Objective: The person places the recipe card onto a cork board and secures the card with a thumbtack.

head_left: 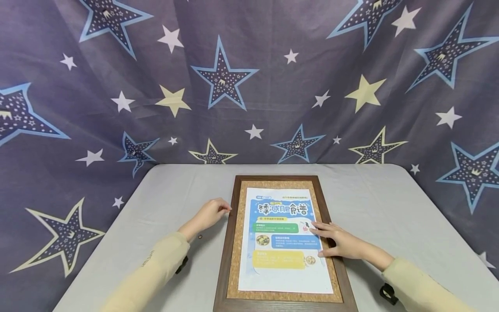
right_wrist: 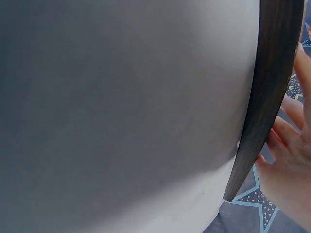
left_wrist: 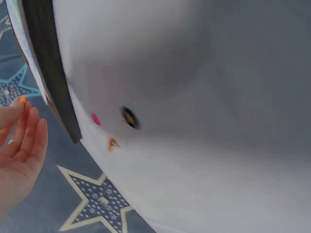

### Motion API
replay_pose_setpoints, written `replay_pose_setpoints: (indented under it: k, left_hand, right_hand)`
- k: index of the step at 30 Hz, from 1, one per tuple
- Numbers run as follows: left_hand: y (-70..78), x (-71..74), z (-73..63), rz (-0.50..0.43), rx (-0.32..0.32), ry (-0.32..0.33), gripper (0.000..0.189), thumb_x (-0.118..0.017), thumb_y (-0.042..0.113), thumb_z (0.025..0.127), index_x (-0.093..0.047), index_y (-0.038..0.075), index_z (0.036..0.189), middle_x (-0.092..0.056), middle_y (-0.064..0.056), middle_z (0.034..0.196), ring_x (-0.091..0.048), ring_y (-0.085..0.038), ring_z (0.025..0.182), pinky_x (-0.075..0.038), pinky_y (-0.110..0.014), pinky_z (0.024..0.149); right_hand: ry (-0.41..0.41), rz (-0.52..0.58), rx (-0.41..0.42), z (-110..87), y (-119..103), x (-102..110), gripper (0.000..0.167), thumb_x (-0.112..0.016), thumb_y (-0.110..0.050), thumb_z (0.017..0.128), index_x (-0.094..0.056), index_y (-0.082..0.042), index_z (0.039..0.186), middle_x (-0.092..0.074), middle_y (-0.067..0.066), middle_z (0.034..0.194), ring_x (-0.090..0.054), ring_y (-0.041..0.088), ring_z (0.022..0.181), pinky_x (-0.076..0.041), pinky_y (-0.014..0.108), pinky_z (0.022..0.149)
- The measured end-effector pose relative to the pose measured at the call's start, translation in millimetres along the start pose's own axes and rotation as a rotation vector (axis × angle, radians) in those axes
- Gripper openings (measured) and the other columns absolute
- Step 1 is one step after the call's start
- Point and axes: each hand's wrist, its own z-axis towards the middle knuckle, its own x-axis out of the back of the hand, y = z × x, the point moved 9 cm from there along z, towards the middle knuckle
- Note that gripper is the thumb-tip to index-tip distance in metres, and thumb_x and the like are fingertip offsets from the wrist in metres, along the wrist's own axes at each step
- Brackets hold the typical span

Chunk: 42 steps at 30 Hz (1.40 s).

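Note:
A wood-framed cork board (head_left: 235, 242) lies on the table, with a printed poster (head_left: 286, 281) in Chinese characters spread over its cork. My left hand (head_left: 210, 212) is by the left side of the frame. Between its thumb and index fingertips it pinches a small orange push pin (left_wrist: 23, 99). Across the frame's right side reaches my right hand (head_left: 343, 242), its spread fingers resting on the poster's right edge. In the right wrist view these fingers (right_wrist: 286, 131) show beyond the dark frame side (right_wrist: 267, 82).
On the table (head_left: 175, 186) left of the board lie a small dark ring (left_wrist: 129, 117), a pink piece (left_wrist: 95, 119) and another orange push pin (left_wrist: 112, 144). A star-patterned curtain (head_left: 269, 99) hangs behind the table.

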Motion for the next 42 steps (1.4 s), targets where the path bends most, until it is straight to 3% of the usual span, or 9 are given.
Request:
replay_pose_setpoints:
  k: [14,20,26,29,42]
  left_hand:
    - [40.7,-23.0,35.5,-0.043,-0.064,-0.031,0.010,-0.057,0.001,0.083,-0.066,-0.001,0.088,-0.062,-0.008,0.087,-0.058,-0.019,0.081,-0.047,-0.030,0.072]
    - [57.2,-31.4,50.7,-0.052,-0.097,-0.049,0.012,-0.056,0.003,0.085,-0.066,0.000,0.090,-0.064,-0.006,0.087,-0.059,-0.016,0.078,-0.048,-0.028,0.074]
    - [67.7,-42.5,65.2,-0.072,-0.066,-0.105,0.016,-0.053,0.007,0.088,-0.065,0.001,0.097,-0.063,-0.005,0.092,-0.058,-0.015,0.082,-0.045,-0.033,0.080]
    - [71.7,-48.7,73.3,-0.076,-0.034,-0.123,0.017,-0.052,0.009,0.089,-0.065,0.004,0.099,-0.063,-0.004,0.095,-0.057,-0.014,0.084,-0.046,-0.028,0.073]
    - [101.4,-69.9,105.3,-0.117,-0.025,-0.125,0.018,-0.051,0.008,0.089,-0.065,0.003,0.100,-0.060,-0.006,0.096,-0.054,-0.015,0.083,-0.045,-0.025,0.071]
  right_hand:
    - [0.002,-0.005,-0.007,0.6,-1,0,0.067,-0.063,-0.037,0.078,-0.044,0.005,0.126,-0.032,0.025,0.135,-0.029,0.043,0.122,-0.015,0.059,0.096]
    - [0.055,-0.025,0.068,-0.8,-5,3,0.064,-0.064,-0.034,0.078,-0.045,0.004,0.126,-0.035,0.026,0.133,-0.032,0.040,0.121,-0.016,0.056,0.099]
    - [0.017,-0.005,0.026,1.0,-5,1,0.066,-0.063,-0.036,0.079,-0.044,0.007,0.125,-0.034,0.028,0.133,-0.031,0.045,0.119,-0.017,0.062,0.092]
    - [0.008,-0.008,0.025,1.1,-6,2,0.066,-0.063,-0.036,0.079,-0.044,0.007,0.125,-0.034,0.028,0.132,-0.031,0.045,0.119,-0.017,0.063,0.092]
    - [0.016,-0.008,0.027,0.2,-6,3,0.065,-0.063,-0.036,0.079,-0.045,0.007,0.125,-0.034,0.028,0.132,-0.031,0.045,0.119,-0.017,0.063,0.092]
